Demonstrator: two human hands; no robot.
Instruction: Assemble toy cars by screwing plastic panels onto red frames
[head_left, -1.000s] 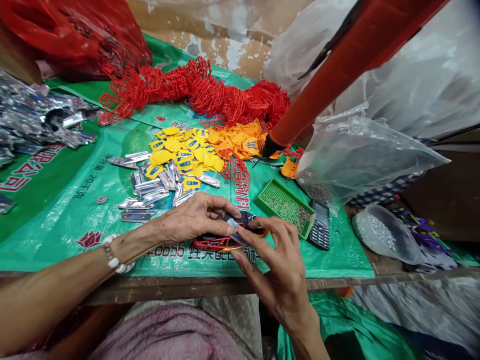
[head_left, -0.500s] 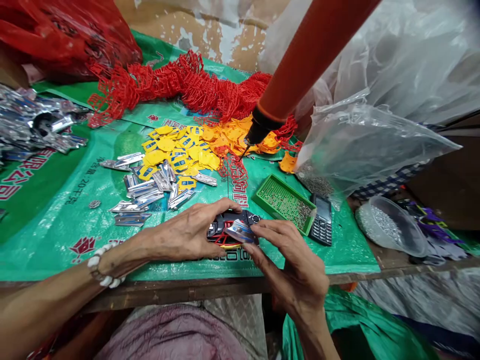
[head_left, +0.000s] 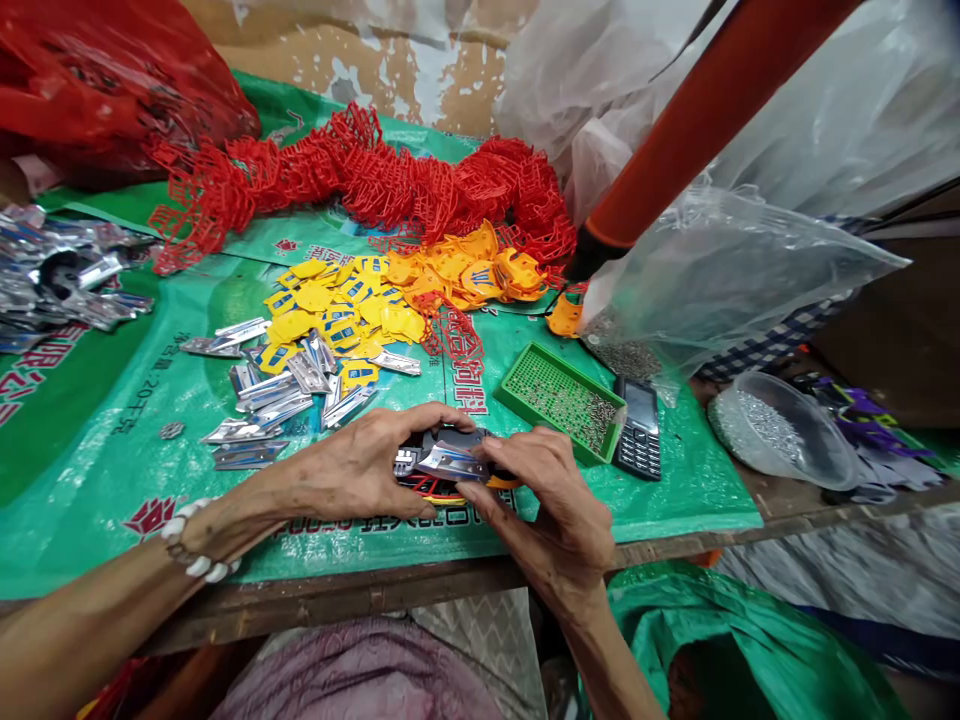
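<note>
My left hand [head_left: 364, 462], with a beaded bracelet at the wrist, grips one end of a black plastic toy car body [head_left: 442, 437]. Red and yellow parts show along the near side of this body. With thumb and fingers, my right hand [head_left: 551, 505] holds a silver and blue plastic piece [head_left: 452, 461] lying flat over the top of the car body. Whether the piece is seated in the body I cannot tell. More silver pieces [head_left: 276, 398] like it lie loose behind my left hand.
Yellow pieces [head_left: 326, 300], orange pieces [head_left: 457, 265] and red frames [head_left: 420, 185] lie piled behind. To the right are a green tray [head_left: 517, 385] of small screws, a keypad phone [head_left: 640, 430] and a clear tub [head_left: 832, 455]. An orange screwdriver [head_left: 675, 140] hangs overhead.
My right hand has brought the silver piece left and laid it flatter across the car body. The view has shifted slightly, and the screwdriver appears farther right.
</note>
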